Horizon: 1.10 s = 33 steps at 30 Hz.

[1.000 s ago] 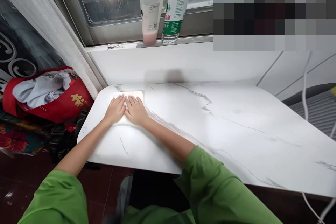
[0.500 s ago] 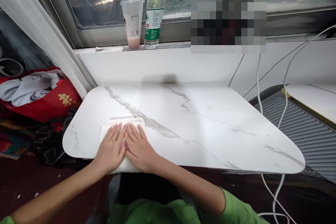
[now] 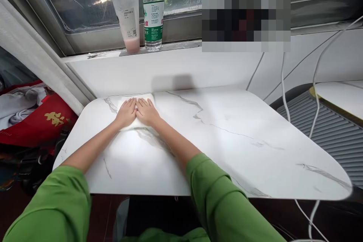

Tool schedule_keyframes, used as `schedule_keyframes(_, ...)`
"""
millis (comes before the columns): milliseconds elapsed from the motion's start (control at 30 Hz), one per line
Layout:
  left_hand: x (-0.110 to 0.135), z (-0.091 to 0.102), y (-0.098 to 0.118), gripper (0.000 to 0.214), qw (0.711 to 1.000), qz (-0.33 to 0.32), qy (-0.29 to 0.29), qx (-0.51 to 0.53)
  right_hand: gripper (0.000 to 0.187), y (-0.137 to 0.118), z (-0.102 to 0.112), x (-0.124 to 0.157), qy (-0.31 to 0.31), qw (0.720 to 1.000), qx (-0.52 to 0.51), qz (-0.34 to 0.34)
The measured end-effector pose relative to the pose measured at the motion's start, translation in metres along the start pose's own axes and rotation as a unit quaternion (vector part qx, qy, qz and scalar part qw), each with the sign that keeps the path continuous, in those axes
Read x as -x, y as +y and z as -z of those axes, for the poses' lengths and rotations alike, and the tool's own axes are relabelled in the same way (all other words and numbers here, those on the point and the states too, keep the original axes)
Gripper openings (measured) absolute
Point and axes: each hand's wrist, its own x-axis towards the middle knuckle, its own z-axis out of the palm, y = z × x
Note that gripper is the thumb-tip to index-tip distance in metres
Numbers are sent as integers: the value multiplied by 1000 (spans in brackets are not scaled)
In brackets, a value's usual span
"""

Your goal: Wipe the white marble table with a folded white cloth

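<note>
A folded white cloth (image 3: pixel 141 99) lies on the white marble table (image 3: pixel 215 147) near its far left edge. My left hand (image 3: pixel 126 112) presses flat on the cloth, fingers stretched out. Beside it and touching it, my right hand (image 3: pixel 147 112) also lies flat on the cloth with fingers extended. Most of the cloth is hidden under both hands. Both arms wear green sleeves.
A plastic cup with pink drink (image 3: pixel 126 9) and a water bottle (image 3: pixel 153 9) stand on the window sill. A red bag with clothes (image 3: pixel 36 117) sits at the left of the table. White cables (image 3: pixel 283 83) hang at the right near a ribbed grey unit (image 3: pixel 323 128).
Both hands slid the cloth from the table's near edge back to its far left side. Half a second earlier they had drawn it toward me.
</note>
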Motion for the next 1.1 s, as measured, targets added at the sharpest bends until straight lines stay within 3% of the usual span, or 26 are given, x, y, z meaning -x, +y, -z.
schedule_keyframes(100,-38,-4,-9,52,1000,-20,11,9,56,21,0,-24,1,1000,6,-19)
schedule_keyframes(233,-65,-10,-16,50,999,-22,21,10,56,37,-2,-42,12,1000,5,-27)
schedule_keyframes(367,-69,-12,-16,50,999,-8,35,13,55,40,-2,-44,15,1000,2,-26)
schedule_keyframes(500,-54,-9,2,49,999,22,44,13,55,35,4,-29,17,1000,11,-24)
schedule_keyframes(633,-18,-11,46,50,997,57,46,16,55,36,15,16,-9,999,37,-3)
schedule_keyframes(767,33,-18,110,52,997,60,42,25,57,43,32,91,-34,996,76,35)
schedule_keyframes(933,90,-23,180,55,997,-24,32,63,60,44,55,193,-35,992,109,45)
schedule_keyframes(1100,111,-25,211,56,992,-105,16,72,63,41,64,248,8,993,113,27)
